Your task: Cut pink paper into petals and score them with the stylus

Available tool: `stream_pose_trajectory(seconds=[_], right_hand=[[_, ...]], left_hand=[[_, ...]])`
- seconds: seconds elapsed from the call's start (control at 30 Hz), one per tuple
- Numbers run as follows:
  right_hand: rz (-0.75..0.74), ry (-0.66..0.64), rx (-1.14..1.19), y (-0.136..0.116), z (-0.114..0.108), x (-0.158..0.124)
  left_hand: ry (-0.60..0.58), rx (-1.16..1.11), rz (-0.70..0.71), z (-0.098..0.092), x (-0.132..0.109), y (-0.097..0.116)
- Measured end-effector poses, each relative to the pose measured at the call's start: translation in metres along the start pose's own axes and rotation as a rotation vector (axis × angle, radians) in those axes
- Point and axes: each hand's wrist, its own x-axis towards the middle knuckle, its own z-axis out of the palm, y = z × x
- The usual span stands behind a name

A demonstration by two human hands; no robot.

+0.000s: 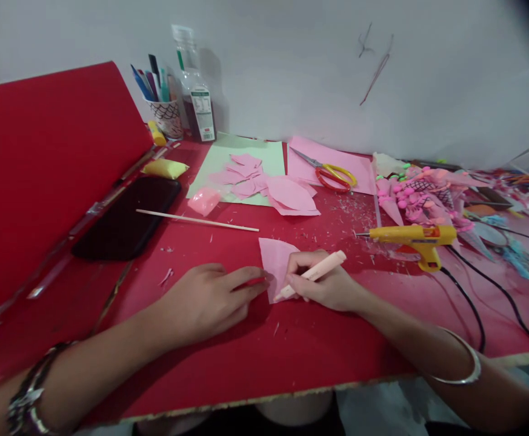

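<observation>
A small pink paper piece (pixel 273 257) lies on the red table surface (pixel 228 363) between my hands. My right hand (pixel 325 281) is closed around a pale peach marker (pixel 321 268), its tip touching the paper near the lower edge. My left hand (pixel 214 297) lies flat with its fingers stretched out, the fingertips resting on the paper's left side. Just beyond, a stack of cut pink paper petals (pixel 291 195) sits partly on a pale green sheet (pixel 214 163). A thin wooden stick (pixel 198 220) lies beyond my left hand.
A yellow glue gun (pixel 409 237) with a black cord lies right; scissors (pixel 334 175) rest on a pink sheet (pixel 300 151). A black phone (pixel 128 218) is left. A pen cup (pixel 166 118) and bottle (pixel 198 103) stand at the wall. Pink craft pieces (pixel 423 194) crowd the right.
</observation>
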Motion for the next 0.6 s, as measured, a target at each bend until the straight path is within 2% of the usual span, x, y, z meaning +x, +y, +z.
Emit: stream_pose_trajectory(seconds=[0.37, 0.6], right_hand=[[-0.014, -0.065, -0.098, 0.002, 0.0021, -0.0019], [-0.028, -0.014, -0.141, 0.0031, -0.0025, -0.0005]], left_hand=[[-0.054, 0.048, 0.051, 0.0023, 0.0025, 0.0011], [-0.15, -0.007, 0.019, -0.0039, 0.0048, 0.0024]])
